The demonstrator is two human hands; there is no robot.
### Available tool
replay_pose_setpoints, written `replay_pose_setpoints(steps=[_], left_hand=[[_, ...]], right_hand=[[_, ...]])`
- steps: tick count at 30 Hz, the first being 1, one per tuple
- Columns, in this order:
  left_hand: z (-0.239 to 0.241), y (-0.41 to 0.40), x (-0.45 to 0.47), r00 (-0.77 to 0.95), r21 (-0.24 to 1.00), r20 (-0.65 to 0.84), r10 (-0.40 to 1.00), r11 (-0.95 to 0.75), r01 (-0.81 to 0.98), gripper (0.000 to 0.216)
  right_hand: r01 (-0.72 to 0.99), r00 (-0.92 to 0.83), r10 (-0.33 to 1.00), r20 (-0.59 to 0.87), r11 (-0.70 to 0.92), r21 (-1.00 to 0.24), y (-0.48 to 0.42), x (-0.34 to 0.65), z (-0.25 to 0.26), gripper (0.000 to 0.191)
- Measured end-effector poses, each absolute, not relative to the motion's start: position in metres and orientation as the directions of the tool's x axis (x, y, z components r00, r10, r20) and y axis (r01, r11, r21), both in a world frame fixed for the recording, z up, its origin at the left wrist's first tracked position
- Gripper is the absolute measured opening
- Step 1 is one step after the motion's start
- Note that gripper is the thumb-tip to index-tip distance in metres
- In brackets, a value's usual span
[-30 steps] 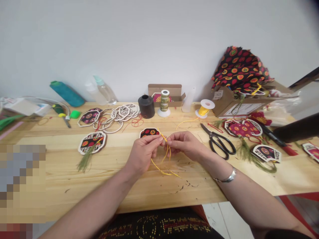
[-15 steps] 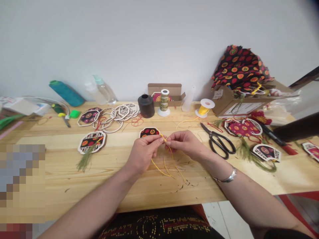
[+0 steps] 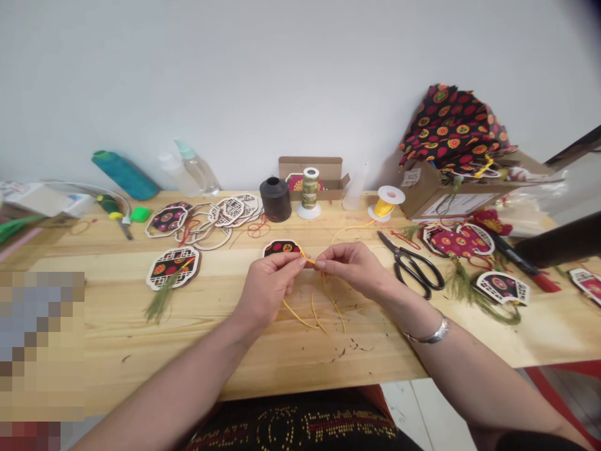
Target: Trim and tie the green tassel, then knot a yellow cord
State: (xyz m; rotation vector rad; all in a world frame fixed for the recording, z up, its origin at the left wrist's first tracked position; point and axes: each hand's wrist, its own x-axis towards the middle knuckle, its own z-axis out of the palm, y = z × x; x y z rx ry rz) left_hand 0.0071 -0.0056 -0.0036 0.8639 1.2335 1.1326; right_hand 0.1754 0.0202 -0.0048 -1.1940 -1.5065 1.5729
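Observation:
My left hand [image 3: 270, 285] and my right hand [image 3: 352, 266] meet fingertip to fingertip over the middle of the wooden table [image 3: 117, 326]. Both pinch a thin yellow cord [image 3: 323, 310], whose loose ends hang down and loop onto the wood below the fingers. Just behind the hands lies a small lantern-shaped ornament [image 3: 280, 248] with dark patterned fabric. A silver bracelet sits on my right wrist.
Black scissors [image 3: 413, 266] lie to the right, near finished ornaments with green tassels [image 3: 500, 288]. A yellow cord spool [image 3: 385, 204], a black spool [image 3: 275, 199] and a green spool [image 3: 309, 191] stand at the back. Wooden ornament frames [image 3: 211, 216] pile at back left; a fabric-filled box [image 3: 446, 169] is back right.
The hands have drawn slightly closer together and a little away from me. The hanging loop of yellow cord has loosened and its ends now trail straighter onto the table.

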Motion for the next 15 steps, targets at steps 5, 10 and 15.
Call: replay_pose_setpoints(steps=[5, 10, 15], left_hand=[[-0.0049, -0.0055, 0.006, -0.011, 0.954, -0.259, 0.966, 0.254, -0.157, 0.015], [-0.0049, -0.0052, 0.0061, -0.02, 0.954, -0.264, 0.964, 0.258, -0.151, 0.017], [-0.0035, -0.0047, 0.0066, -0.029, 0.951, -0.274, 0.961, 0.267, -0.157, 0.017]], right_hand=[[0.144, -0.369, 0.922, -0.12, -0.071, -0.987, 0.0198, 0.1758, 0.0, 0.02], [0.098, -0.37, 0.926, -0.074, -0.04, -0.994, 0.0185, 0.1727, 0.0033, 0.019], [0.087, -0.328, 0.944, -0.02, 0.01, -0.996, 0.0173, 0.1712, 0.0053, 0.015]])
